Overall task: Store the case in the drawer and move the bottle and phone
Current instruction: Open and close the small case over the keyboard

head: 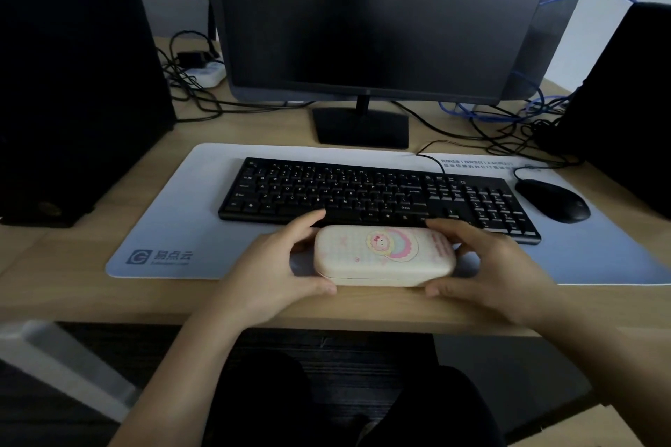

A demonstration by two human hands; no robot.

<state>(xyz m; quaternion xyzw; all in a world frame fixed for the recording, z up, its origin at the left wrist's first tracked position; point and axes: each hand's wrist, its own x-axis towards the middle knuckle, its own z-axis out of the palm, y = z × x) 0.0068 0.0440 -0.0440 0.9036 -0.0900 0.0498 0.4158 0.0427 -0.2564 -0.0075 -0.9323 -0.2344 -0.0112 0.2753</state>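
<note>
A: Case (pixel 384 255) first. Where is it sitting?

B: Lower middle of the frame, lying flat on the front edge of the grey desk mat (pixel 163 229), just in front of the keyboard (pixel 377 194). It looks shut, with a cartoon print facing up.

A: And the hands?

B: Both are on it. The left hand (pixel 268 276) cups the left end, thumb at the near edge and fingers curled over the far side. The right hand (pixel 486 265) mirrors that on the right end. So the case is grasped from both ends, though I can't tell whether it has left the mat.

A: Why two hands for something that small?

B: My guess is that a grip at each end keeps it level and the lid closed while it travels down to a drawer.

A: Is the drawer in view?

B: No. Below the desk edge (pixel 363 312) I see only dark floor and the person's lap. No bottle or phone is in view either, so those moves appear to be ahead.

A: Anything in the way?

B: The mouse (pixel 552 200) at the right of the frame is well apart from the case.
</note>
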